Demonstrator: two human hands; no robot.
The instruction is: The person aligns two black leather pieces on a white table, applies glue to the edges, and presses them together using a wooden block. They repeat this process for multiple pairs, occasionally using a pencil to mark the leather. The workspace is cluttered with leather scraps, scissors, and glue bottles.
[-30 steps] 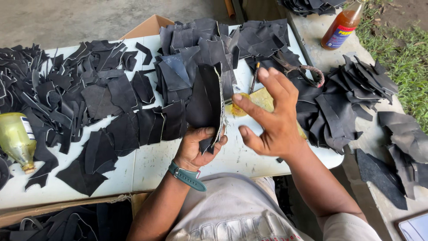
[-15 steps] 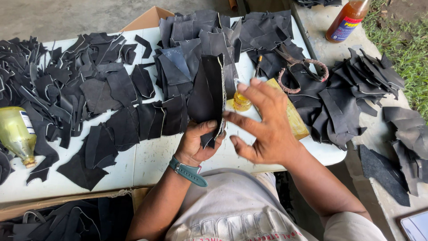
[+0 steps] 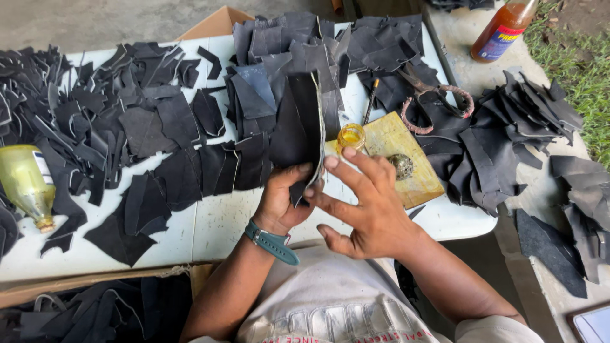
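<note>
Two bare hands meet near the middle of the frame over a white table strewn with dark offcuts. Half a second ago the right hand lay spread over the yellow board; now it has drawn back toward the body, fingers apart and fingertips touching the edge of the piece held up, so the work reads as smoothing or pressing that edge. The left hand, a teal watch on its wrist, is clamped on the lower end of a tall black leather piece, standing upright at centre with a pale, thin edge. Just right of it sit a small jar of amber liquid and a stained yellow board. Matte, curling scraps fill the upper left; scissors with wrapped handles lie upper right.
</note>
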